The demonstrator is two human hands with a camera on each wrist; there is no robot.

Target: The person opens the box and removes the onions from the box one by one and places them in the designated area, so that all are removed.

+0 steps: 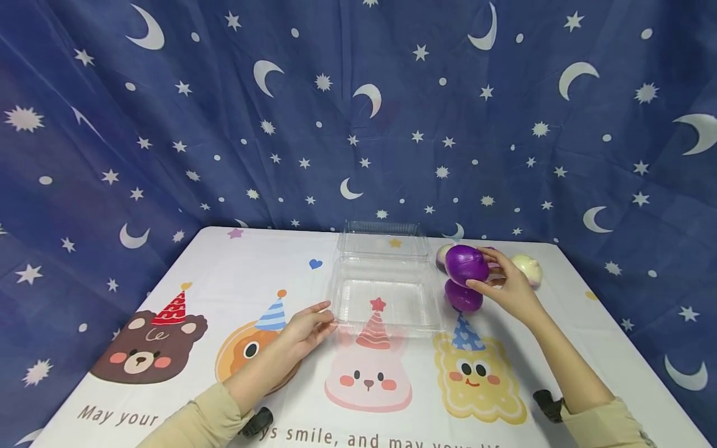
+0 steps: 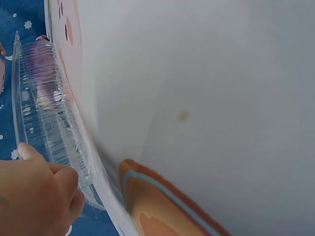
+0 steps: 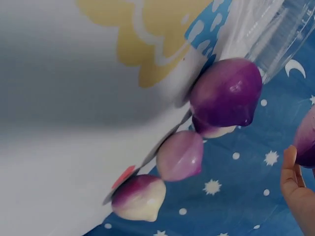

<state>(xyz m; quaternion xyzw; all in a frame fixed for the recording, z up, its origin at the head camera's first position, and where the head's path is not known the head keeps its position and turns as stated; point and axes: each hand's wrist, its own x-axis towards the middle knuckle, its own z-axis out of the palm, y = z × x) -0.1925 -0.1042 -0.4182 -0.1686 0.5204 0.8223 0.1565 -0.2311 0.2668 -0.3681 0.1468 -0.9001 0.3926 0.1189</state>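
Note:
My right hand (image 1: 512, 289) holds a purple onion (image 1: 467, 264) between thumb and fingers, raised above the table. Just below it, a second purple onion (image 1: 463, 298) lies beside the clear plastic container (image 1: 358, 302). That container stands with its hinged lid (image 1: 383, 242) folded back, and nothing lies inside. At its front left corner, my left hand (image 1: 307, 330) pinches the rim; the left wrist view shows the thumb on the edge and the other fingers curled. The right wrist view has the held onion (image 3: 307, 140) at its right edge, partly cut off.
More onions lie at the table's back right: a pale one (image 1: 528, 269) behind my right hand, and a purple-and-white one (image 3: 139, 198) and a pinkish one (image 3: 180, 156) in the right wrist view. A printed cloth (image 1: 280, 398) covers the table; a starry blue curtain (image 1: 313, 112) hangs behind.

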